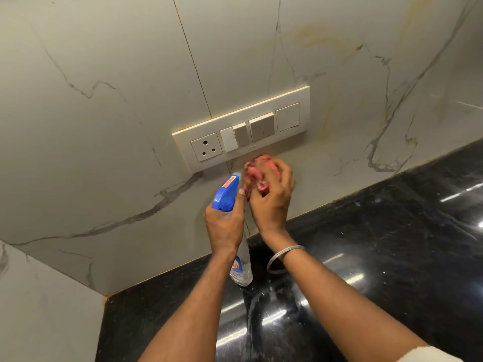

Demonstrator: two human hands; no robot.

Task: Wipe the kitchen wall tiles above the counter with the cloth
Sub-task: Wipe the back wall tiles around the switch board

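Note:
White marble-look wall tiles [109,142] with grey veins rise above a black counter. My right hand [271,199] is shut on a bunched pink cloth [257,169], held against the tile just below the switch panel. My left hand [224,226] grips a clear spray bottle [241,267] with a blue trigger head [226,192]. The bottle's nozzle points up toward the wall, close beside the cloth. The cloth looks blurred.
A cream switch panel [243,129] with a socket and several switches sits on the wall directly above the cloth. The glossy black counter [379,257] runs below the tiles. A side wall meets the tiles at the lower left corner [39,296]. Yellowish stains mark the upper right tile.

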